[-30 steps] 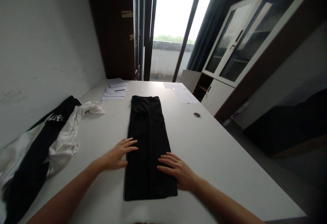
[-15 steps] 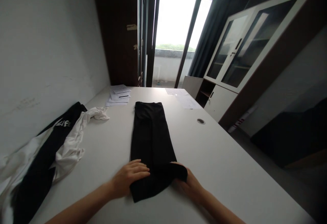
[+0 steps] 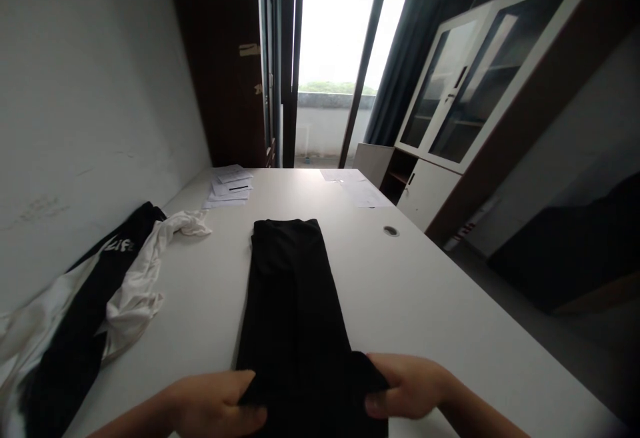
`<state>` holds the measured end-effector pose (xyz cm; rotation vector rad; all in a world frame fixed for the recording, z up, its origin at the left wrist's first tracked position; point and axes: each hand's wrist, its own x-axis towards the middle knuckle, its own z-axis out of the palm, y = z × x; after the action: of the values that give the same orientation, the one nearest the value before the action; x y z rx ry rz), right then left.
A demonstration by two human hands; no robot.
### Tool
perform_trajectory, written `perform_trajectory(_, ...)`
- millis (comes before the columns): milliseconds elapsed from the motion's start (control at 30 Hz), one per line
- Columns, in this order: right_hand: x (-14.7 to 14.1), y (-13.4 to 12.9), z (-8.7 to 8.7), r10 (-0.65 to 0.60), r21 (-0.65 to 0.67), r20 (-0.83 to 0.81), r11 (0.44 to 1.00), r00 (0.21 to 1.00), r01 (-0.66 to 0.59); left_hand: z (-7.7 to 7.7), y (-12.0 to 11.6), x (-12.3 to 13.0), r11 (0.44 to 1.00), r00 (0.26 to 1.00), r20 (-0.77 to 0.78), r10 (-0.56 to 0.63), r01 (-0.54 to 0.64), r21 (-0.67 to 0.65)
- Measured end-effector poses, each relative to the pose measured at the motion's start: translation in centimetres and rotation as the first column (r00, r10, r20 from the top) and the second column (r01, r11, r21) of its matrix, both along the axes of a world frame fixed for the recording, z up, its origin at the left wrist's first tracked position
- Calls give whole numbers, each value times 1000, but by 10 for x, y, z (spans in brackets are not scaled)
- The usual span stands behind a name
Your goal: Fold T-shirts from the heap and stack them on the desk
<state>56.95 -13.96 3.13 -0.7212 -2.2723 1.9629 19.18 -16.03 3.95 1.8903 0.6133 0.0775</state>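
Cloth (image 3: 295, 291), black and folded, lies along the worktop (image 3: 425, 305). Left hand (image 3: 215, 403) pinches its near left side, fingers closed; right hand (image 3: 407, 385) likewise grips the right!

Daylight from a tall window (image 3: 336, 38) falls between a dark curtain (image 3: 413, 45) and pale wall (image 3: 85, 91)

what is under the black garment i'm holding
The far part of the black garment rests on the white table; anything else beneath is covered and cannot be seen.
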Motion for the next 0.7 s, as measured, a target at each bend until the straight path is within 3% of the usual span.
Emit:
perform_trajectory(67, 2, 15, 6, 22, -52, -83, 998, 996, -27, 2, 2, -4, 990, 998, 32, 53, -48, -131)
perform_trajectory(167, -6, 48, 7, -238, -96, -123, 969, 963, 227, 4, 27, -5, 912, 939, 51, 339, -315, -264)
perform_trajectory(233, -18, 78, 2, -480, -154, -152, 875, 864, 459, 1, 59, -1, 780, 815, 91, 572, -506, -368)
perform_trajectory(300, -34, 111, -7, -671, -273, -188, 737, 718, 618, -7, 99, 5, 599, 652, 130, 747, -575, -556)
perform_trajectory(367, -50, 145, -19, -796, -370, -173, 599, 581, 710, -18, 141, 11, 462, 552, 132, 824, -517, -721)
perform_trajectory(467, -69, 195, -34, -892, -455, -107, 437, 439, 776, -36, 198, 17, 374, 506, 120, 854, -439, -817)
perform_trajectory(600, -82, 245, -46, -911, -532, -51, 371, 408, 761, -55, 249, 19, 318, 479, 79, 874, -441, -839)
perform_trajectory(700, -88, 267, -51, -904, -541, -45, 381, 426, 750, -68, 268, 22, 302, 463, 88, 882, -412, -859)
